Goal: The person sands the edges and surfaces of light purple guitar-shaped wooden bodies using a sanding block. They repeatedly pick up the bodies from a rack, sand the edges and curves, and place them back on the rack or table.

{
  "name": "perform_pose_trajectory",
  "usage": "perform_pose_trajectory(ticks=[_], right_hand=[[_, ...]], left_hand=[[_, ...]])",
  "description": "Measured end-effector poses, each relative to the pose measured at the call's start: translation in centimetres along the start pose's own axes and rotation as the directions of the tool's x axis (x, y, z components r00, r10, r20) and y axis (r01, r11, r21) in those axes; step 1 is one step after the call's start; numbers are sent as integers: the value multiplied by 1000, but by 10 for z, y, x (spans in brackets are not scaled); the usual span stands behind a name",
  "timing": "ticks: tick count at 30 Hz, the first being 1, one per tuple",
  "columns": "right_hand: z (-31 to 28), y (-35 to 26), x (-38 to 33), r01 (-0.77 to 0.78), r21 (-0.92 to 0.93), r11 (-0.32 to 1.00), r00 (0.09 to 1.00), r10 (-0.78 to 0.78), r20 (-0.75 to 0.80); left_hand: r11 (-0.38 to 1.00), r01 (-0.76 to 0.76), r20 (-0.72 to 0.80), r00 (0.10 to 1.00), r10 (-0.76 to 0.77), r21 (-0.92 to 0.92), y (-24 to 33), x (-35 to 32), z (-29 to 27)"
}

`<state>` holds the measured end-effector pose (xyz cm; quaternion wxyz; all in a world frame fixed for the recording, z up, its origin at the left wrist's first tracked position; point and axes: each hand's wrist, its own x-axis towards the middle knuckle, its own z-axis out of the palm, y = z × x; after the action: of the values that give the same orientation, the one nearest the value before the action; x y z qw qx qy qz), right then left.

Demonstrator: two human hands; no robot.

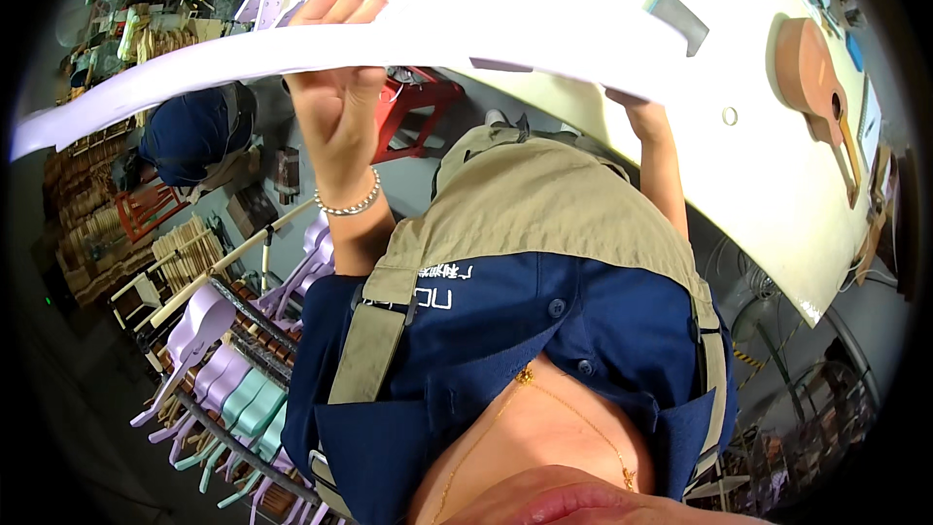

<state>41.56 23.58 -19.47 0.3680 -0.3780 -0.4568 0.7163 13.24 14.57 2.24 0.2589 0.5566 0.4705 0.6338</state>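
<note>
A long pale lilac ukulele (224, 56), seen edge-on, stretches across the upper picture, its neck end to the far left. The bright lamp light washes out its body end. My left hand (340, 97) is behind the neck, palm up, fingers stretched out past it and thumb apart. Whether the palm bears its weight cannot be told. At the body end, my right hand (641, 119) grips the lower edge; its fingertips are hidden.
A pale worktable (777, 243) carries an orange-brown ukulele (809, 68), a grey block (678, 21) and a small ring (729, 117). Lilac and mint ukuleles hang on a rack (233, 437) at lower left. Near a red stool (418, 112), another person (199, 136) bends over.
</note>
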Motion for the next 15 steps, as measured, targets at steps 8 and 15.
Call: perform_pose_trajectory(ticks=[8, 15], right_hand=[[9, 30, 4, -17, 160, 987, 992, 37, -120], [16, 26, 2, 28, 56, 998, 996, -23, -83]], left_hand=[[978, 35, -56, 997, -48, -206, 0, -6, 13], [965, 29, -30, 999, -38, -259, 3, -8, 17]])
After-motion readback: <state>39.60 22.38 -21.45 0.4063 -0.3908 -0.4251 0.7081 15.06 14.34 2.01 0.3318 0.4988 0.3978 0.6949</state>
